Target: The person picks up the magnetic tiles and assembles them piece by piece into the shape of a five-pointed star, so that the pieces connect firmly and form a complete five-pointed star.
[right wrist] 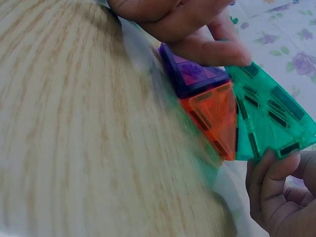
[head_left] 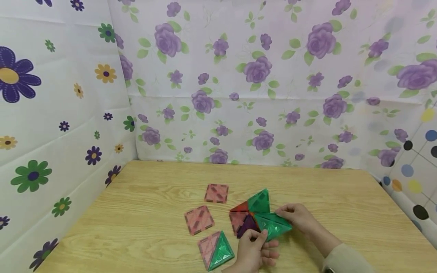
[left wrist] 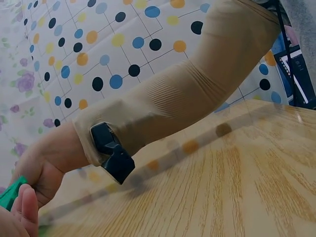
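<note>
Both hands meet at a joined cluster of translucent magnetic tiles near the table's front right. My left hand [head_left: 250, 252] pinches the near edge of a green triangular tile [head_left: 275, 227] between thumb and index finger, its other fingers extended below. On the far side, my right hand [head_left: 300, 219] pinches the green piece by its right end. The cluster also has a raised green triangle [head_left: 261, 202], a red triangle [head_left: 241, 207], a pink square [head_left: 236, 220] and a purple triangle [head_left: 246, 226]. In the right wrist view, an orange triangle [right wrist: 215, 118] adjoins the purple one.
Left of the cluster lie two pink square tiles [head_left: 216, 193] [head_left: 199, 220]. Nearer the front edge is a pink tile [head_left: 208, 248] with a green triangle [head_left: 222, 252] over half of it. Patterned cloth [head_left: 239, 76] walls the wooden table [head_left: 143, 227] at the back and sides.
</note>
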Tool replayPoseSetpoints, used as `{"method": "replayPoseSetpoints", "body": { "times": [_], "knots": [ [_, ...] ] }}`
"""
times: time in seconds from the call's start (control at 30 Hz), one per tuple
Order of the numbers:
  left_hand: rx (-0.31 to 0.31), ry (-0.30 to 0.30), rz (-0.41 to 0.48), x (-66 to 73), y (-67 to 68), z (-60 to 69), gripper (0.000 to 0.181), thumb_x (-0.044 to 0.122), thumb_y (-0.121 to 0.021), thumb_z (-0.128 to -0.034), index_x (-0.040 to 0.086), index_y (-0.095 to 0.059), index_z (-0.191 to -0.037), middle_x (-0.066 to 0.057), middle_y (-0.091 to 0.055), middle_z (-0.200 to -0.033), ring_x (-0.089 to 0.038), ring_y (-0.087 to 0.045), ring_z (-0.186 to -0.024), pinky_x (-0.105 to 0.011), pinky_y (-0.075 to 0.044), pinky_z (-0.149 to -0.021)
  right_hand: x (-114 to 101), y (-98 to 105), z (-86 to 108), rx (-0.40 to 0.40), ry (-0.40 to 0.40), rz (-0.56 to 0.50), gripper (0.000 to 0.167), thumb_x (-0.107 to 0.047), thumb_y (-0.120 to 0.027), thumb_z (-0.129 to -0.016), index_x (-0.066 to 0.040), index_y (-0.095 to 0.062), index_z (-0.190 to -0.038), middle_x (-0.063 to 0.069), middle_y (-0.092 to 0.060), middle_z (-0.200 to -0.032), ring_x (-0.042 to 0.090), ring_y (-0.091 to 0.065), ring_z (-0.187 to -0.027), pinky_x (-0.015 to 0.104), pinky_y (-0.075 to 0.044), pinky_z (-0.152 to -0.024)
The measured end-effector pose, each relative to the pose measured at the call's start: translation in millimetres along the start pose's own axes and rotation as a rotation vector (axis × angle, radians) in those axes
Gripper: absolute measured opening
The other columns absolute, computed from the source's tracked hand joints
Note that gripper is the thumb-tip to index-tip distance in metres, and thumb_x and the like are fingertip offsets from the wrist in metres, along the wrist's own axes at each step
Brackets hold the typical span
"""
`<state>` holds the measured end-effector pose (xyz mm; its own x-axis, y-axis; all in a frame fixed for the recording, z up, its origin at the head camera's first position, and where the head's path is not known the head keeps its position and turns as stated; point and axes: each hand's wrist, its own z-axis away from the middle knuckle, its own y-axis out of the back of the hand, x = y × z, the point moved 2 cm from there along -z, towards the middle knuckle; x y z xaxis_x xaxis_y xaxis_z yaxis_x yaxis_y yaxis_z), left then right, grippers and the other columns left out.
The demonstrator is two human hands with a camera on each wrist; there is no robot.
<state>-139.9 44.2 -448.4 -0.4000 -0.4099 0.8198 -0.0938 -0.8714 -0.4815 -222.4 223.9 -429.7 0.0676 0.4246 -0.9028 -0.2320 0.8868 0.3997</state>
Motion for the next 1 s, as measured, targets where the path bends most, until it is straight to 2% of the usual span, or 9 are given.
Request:
{"method": "replayPoseSetpoints", "body": {
  "times": [0.17,0.3,0.63,0.8,1.0],
  "knots": [
    [0.041,-0.005,-0.037,1.8,0.9,1.8,0.022,0.025,-0.055,-0.0977,0.006,-0.044,-0.095,-0.009,-0.074,-0.080,-0.010,-0.066,-0.053,-0.026,-0.056,-0.052,1,-3,-1.3,0.011,0.002,0.013,0.031,-0.020,-0.059,-0.096,0.009,-0.067,-0.103,0.003,-0.069,-0.094,0.012,-0.053,-0.081,0.022,-0.046,-0.065],
    [0.048,-0.010,-0.054,3.1,2.0,3.4,0.023,0.024,-0.055,-0.0979,0.004,-0.043,-0.096,-0.009,-0.074,-0.078,-0.009,-0.066,-0.052,-0.027,-0.056,-0.052,3,-6,-2.2,0.031,-0.023,0.018,0.030,-0.020,-0.059,-0.096,0.008,-0.067,-0.103,0.004,-0.069,-0.095,0.012,-0.054,-0.082,0.023,-0.046,-0.066],
    [0.088,-0.049,-0.153,4.9,1.7,2.0,0.023,0.022,-0.054,-0.0982,0.003,-0.044,-0.092,-0.017,-0.074,-0.082,-0.010,-0.065,-0.049,-0.027,-0.056,-0.049,-1,-10,0.8,0.063,-0.054,0.030,0.025,-0.017,-0.059,-0.095,0.005,-0.068,-0.100,0.008,-0.070,-0.099,0.013,-0.056,-0.085,0.023,-0.047,-0.069],
    [0.101,-0.040,-0.200,6.7,0.7,-0.1,0.021,0.021,-0.053,-0.0987,0.005,-0.045,-0.090,-0.019,-0.074,-0.083,-0.011,-0.066,-0.050,-0.028,-0.055,-0.048,-2,-10,0.6,0.073,-0.051,0.054,0.025,-0.019,-0.060,-0.095,0.005,-0.068,-0.099,0.010,-0.070,-0.101,0.012,-0.058,-0.089,0.023,-0.047,-0.073],
    [0.089,-0.019,-0.227,10.5,-0.4,0.5,0.018,0.018,-0.051,-0.0998,0.004,-0.044,-0.090,-0.021,-0.073,-0.085,-0.014,-0.067,-0.051,-0.029,-0.056,-0.049,0,-12,0.3,0.079,-0.056,0.052,0.024,-0.019,-0.061,-0.094,0.004,-0.068,-0.098,0.008,-0.070,-0.099,0.012,-0.057,-0.088,0.023,-0.047,-0.071]
  ]
}}
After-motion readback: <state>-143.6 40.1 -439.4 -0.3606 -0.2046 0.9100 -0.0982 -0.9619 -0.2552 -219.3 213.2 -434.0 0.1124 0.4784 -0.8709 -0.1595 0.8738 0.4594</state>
